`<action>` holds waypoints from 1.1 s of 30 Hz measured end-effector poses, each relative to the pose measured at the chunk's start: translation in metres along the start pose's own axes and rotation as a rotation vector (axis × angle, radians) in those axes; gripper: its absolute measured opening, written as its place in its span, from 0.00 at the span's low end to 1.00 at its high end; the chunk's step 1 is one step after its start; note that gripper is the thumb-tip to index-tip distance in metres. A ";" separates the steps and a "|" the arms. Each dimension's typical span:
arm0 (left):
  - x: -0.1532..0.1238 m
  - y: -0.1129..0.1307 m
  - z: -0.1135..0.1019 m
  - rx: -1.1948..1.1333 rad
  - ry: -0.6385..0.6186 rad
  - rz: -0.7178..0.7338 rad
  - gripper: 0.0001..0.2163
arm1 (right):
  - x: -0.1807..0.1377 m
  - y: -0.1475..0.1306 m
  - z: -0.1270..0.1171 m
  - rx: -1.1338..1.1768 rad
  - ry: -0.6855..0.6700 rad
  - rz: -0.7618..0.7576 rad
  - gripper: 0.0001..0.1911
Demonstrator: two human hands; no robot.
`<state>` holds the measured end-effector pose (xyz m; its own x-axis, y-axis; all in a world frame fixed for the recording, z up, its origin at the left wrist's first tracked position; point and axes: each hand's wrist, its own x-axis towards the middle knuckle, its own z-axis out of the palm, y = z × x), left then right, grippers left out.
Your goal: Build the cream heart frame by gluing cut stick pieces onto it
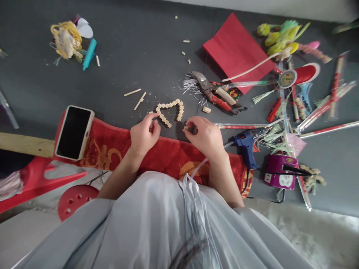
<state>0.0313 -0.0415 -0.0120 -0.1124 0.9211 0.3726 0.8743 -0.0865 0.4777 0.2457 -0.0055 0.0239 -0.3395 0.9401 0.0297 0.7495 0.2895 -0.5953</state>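
Note:
A heart-shaped outline of small pale straw-like pieces (181, 108) lies on the dark table, with a gap at its lower point. My left hand (144, 134) is closed beside its left edge, the fingertips at or very near the pieces. Whether those fingers grip anything is hidden. To the right of the gap, my right hand (206, 136) pinches a small pale piece (185, 127) between thumb and fingers. Two thin pale sticks (140, 101) lie beyond my left hand. Pruning shears (214, 91) with red handles rest beyond my right hand.
A blue glue gun (246, 147) and a purple power socket (280, 172) stand at right. Red paper (235, 50), a spool of red ribbon (304, 73) and wrapped sticks lie behind. A phone (74, 132) rests on the red cloth (165, 153) along the table's front edge.

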 end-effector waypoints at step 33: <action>-0.012 0.041 -0.011 -0.228 -0.106 0.395 0.14 | -0.028 -0.006 -0.010 0.326 0.030 -0.128 0.04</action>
<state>0.0632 -0.0603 0.0119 0.2672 0.8336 0.4834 0.7132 -0.5084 0.4825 0.2565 -0.0320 0.0351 -0.3984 0.9062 0.1415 0.4795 0.3373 -0.8102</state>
